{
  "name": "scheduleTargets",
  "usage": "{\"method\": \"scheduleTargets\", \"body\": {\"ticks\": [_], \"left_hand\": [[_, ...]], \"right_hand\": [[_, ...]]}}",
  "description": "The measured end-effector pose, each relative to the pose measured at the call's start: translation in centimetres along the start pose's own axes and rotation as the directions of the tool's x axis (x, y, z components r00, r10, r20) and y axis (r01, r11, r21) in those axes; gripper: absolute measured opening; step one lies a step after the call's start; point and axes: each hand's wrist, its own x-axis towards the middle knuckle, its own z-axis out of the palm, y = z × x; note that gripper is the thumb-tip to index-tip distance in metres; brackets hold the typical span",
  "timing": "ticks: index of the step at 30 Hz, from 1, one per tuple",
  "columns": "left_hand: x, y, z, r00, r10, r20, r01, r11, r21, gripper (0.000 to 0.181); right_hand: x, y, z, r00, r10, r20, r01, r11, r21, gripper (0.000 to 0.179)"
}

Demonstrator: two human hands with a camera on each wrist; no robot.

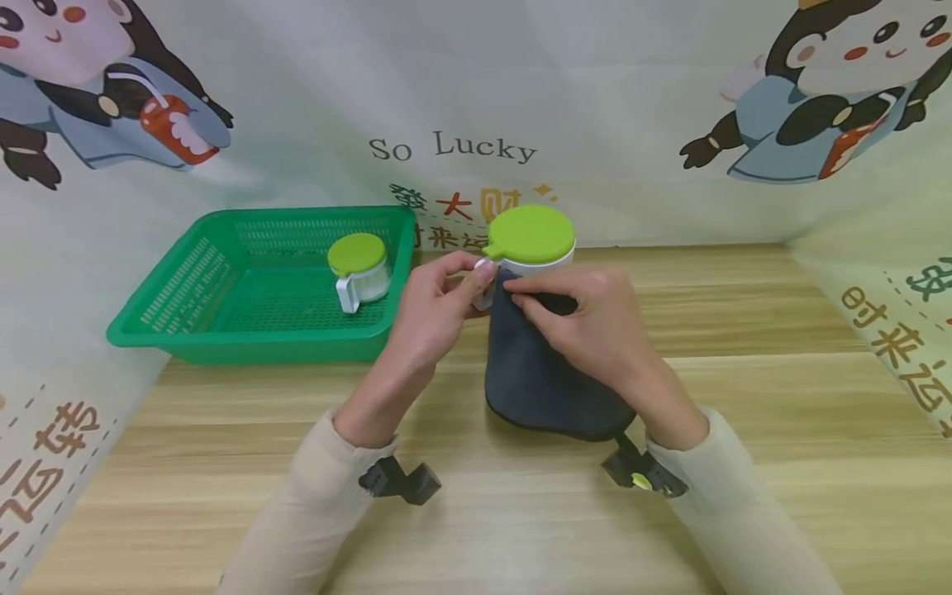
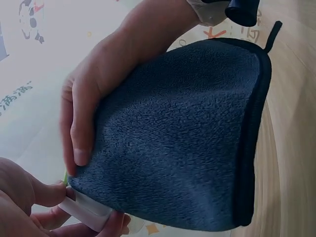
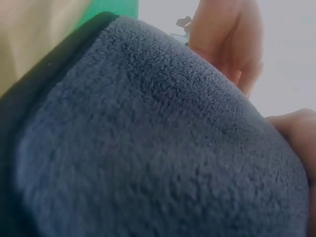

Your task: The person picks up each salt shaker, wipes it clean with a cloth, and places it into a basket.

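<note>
A person in pale sleeves (image 1: 316, 487) works with both bare hands at a wood-grain tabletop (image 1: 781, 405), holding a green-lidded jar (image 1: 532, 234) and a dark grey cloth (image 1: 531, 372). The left hand (image 1: 431, 314) has its fingers and thumb clamped on the jar's white handle (image 2: 86, 210), just below the spout-like tab of the lid. The right hand (image 1: 591, 318) pinches the upper part of the cloth between thumb and fingers, close beside the left hand, while the cloth hangs in front of the jar and hides most of its body; whether the jar's base touches the tabletop cannot be told. A dark loop (image 2: 274, 37) juts from one corner of the cloth. To the left, a second jar (image 1: 369, 283), also topped in green, stands upright inside a green plastic basket (image 1: 245, 340), near its right wall, handle toward the person. Small black cameras (image 1: 402, 481) sit at both wrists, and behind, a pale backdrop (image 1: 617, 140) printed with cartoon figures reads "So Lucky"
</note>
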Motion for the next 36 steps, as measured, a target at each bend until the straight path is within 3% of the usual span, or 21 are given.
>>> {"method": "scheduleTargets", "body": {"ticks": [2,5,11,13,17,20,24,30,33,36], "left_hand": [[0.0,0.0,0.1,1.0,-0.009,0.004,0.009,1.0,-0.01,0.023],[0.0,0.1,0.0,1.0,-0.017,0.005,0.017,0.998,-0.057,0.025],[0.0,0.1,-0.5,1.0,-0.02,0.004,0.021,0.993,-0.114,0.027],[0.0,0.0,-0.6,1.0,-0.017,0.004,0.018,0.994,-0.107,0.026],[0.1,0.0,-0.3,1.0,-0.013,0.006,0.013,0.997,-0.073,0.024],[0.1,-0.1,-0.1,1.0,-0.015,0.009,0.015,0.999,-0.044,0.024],[0.1,0.0,-0.1,1.0,-0.015,0.001,0.015,0.998,-0.062,0.025],[0.0,0.2,-0.7,1.0,-0.013,-0.017,0.01,0.992,-0.127,0.028],[0.1,0.2,-0.7,1.0,-0.021,-0.01,0.019,0.991,-0.131,0.028],[0.3,0.1,-0.5,1.0,-0.029,-0.002,0.028,0.993,-0.117,0.027]], "right_hand": [[0.0,0.0,-0.1,1.0,0.008,-0.004,-0.008,1.0,-0.005,0.013],[0.0,0.2,0.0,0.997,0.06,0.054,-0.057,0.997,-0.045,0.011],[0.1,0.2,0.5,0.966,0.168,0.197,-0.149,0.983,-0.107,0.01],[0.1,0.2,0.6,0.972,0.157,0.173,-0.143,0.986,-0.091,0.01],[0.0,0.0,0.3,0.995,0.085,0.049,-0.084,0.996,-0.02,0.013],[0.0,-0.2,0.1,0.999,0.049,-0.015,-0.049,0.999,0.01,0.013],[0.0,-0.2,0.1,0.993,0.107,0.047,-0.106,0.994,-0.025,0.012],[0.1,0.3,0.9,0.952,0.227,0.206,-0.21,0.972,-0.104,0.01],[0.0,0.4,1.0,0.957,0.22,0.191,-0.206,0.974,-0.093,0.01],[-0.1,0.3,0.6,0.977,0.177,0.122,-0.172,0.984,-0.05,0.011]]}}
